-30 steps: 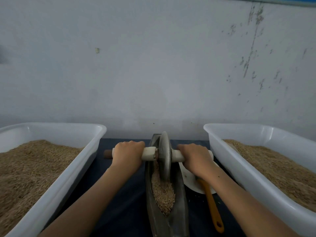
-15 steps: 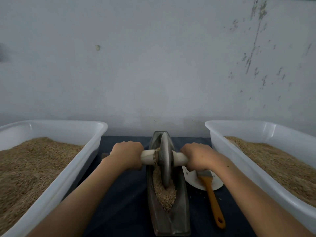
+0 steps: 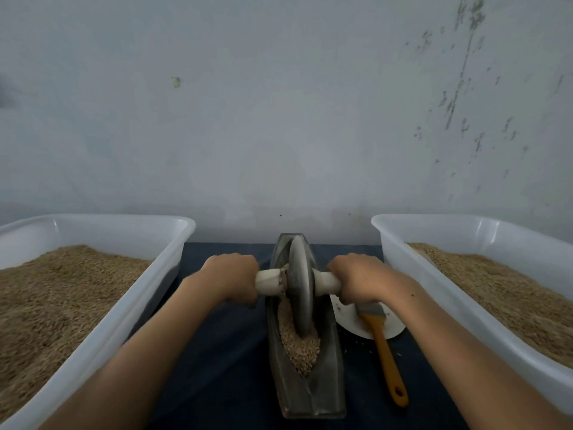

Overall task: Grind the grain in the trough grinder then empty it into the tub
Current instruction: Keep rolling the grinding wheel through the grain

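A plain grain-processing workroom: a stained, flaking wall (image 3: 279,119), a dark-covered bench (image 3: 223,352) carrying two big white tubs (image 3: 130,308) of grain (image 3: 55,293) and a hand-rolled trough grinder (image 3: 310,395).

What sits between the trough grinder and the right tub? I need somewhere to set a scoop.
In the head view, a white plate with an orange-handled brush lying across it fills most of that gap on the dark cloth.

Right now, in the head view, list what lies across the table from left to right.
Left tub of grain → left hand on the roller handle → grinding wheel in the trough grinder → right hand → white plate with the orange-handled brush → right tub of grain.
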Demonstrator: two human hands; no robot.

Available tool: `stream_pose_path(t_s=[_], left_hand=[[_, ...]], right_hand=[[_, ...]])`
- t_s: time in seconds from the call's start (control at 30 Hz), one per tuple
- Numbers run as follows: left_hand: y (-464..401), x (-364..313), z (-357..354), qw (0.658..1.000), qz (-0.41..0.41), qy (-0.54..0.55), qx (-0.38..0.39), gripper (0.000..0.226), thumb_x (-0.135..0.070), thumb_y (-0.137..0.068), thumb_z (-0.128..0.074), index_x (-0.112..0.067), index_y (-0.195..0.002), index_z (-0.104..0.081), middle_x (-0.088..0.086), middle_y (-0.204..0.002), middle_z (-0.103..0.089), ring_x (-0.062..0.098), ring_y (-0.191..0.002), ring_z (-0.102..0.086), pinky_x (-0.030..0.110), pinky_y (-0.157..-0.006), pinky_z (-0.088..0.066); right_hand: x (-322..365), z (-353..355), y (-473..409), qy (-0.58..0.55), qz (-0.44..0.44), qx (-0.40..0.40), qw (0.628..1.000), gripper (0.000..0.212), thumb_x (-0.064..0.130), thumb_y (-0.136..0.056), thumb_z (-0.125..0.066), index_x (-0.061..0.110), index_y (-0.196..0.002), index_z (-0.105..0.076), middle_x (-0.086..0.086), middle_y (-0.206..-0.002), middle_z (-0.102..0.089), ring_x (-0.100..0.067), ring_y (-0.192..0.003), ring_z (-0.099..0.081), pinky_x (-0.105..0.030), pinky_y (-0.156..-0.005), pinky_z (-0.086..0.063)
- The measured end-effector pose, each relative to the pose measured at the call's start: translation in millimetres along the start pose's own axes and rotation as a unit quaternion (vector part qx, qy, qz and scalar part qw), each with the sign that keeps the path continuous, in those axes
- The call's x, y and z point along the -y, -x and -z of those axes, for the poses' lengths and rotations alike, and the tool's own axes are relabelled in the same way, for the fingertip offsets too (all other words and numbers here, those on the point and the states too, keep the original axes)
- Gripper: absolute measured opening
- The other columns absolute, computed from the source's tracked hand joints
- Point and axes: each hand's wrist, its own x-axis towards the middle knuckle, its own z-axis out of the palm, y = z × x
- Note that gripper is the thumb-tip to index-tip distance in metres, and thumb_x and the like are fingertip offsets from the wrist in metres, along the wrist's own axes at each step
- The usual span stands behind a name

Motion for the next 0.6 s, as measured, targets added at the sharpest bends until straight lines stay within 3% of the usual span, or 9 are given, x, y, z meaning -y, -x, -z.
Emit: stream_pose_path(t_s=[0.1,0.17,0.3,0.43,0.5,0.6], left_hand=[[3,2,4,0.995,-0.015,0.053,0.081,0.035,-0.030,-0.074,-0.072,-0.017,-0.105,-0.065,-0.005,-0.078,-0.066,0.010,-0.066,-0.060,0.025,-0.061,-0.043],[2,2,5,0.995,-0.012,0.052,0.081,0.033,-0.029,-0.074,-0.071,-0.017,-0.104,-0.065,-0.005,-0.075,-0.065,0.010,-0.065,-0.060,0.025,-0.062,-0.044],[0,-3,0,0.999,0.011,-0.021,-0.042,0.035,-0.034,-0.077,-0.067,-0.023,-0.109,-0.059,-0.002,-0.095,-0.063,0.019,-0.086,-0.059,0.030,-0.069,-0.039],[-5,-6,-11,0.984,0.024,-0.017,-0.174,0.019,-0.028,-0.086,-0.056,-0.024,-0.105,-0.055,-0.001,-0.100,-0.062,0.020,-0.093,-0.059,0.030,-0.070,-0.037],[-5,-7,-13,0.979,0.024,-0.010,-0.202,0.017,-0.028,-0.088,-0.054,-0.024,-0.104,-0.055,-0.002,-0.099,-0.062,0.020,-0.092,-0.059,0.030,-0.070,-0.037],[-5,-8,-12,0.983,0.020,-0.019,-0.180,0.021,-0.029,-0.087,-0.056,-0.023,-0.108,-0.056,-0.001,-0.100,-0.062,0.019,-0.093,-0.059,0.030,-0.071,-0.038]], right_hand=[[0,5,4,-0.024,-0.002,0.069,0.997,0.025,0.011,-0.081,-0.068,0.017,-0.103,-0.059,-0.004,-0.095,-0.064,-0.020,-0.086,-0.063,-0.027,-0.066,-0.047],[0,4,4,-0.030,-0.007,0.074,0.997,0.027,0.011,-0.081,-0.069,0.016,-0.106,-0.060,-0.005,-0.096,-0.064,-0.020,-0.087,-0.064,-0.026,-0.064,-0.046],[0,-1,-1,-0.015,-0.017,0.011,1.000,0.025,0.015,-0.083,-0.066,0.018,-0.107,-0.058,-0.001,-0.092,-0.061,-0.019,-0.084,-0.060,-0.028,-0.065,-0.043],[3,-12,-5,0.006,-0.032,-0.120,0.992,0.021,0.011,-0.087,-0.056,0.022,-0.105,-0.056,-0.002,-0.101,-0.064,-0.022,-0.089,-0.060,-0.031,-0.070,-0.038],[4,-16,-6,-0.001,-0.039,-0.152,0.988,0.021,0.009,-0.088,-0.053,0.023,-0.103,-0.054,-0.002,-0.101,-0.064,-0.024,-0.092,-0.060,-0.032,-0.071,-0.036],[2,-14,-6,-0.012,-0.033,-0.129,0.991,0.023,0.010,-0.088,-0.055,0.023,-0.107,-0.055,-0.002,-0.103,-0.064,-0.023,-0.094,-0.060,-0.031,-0.073,-0.038]])
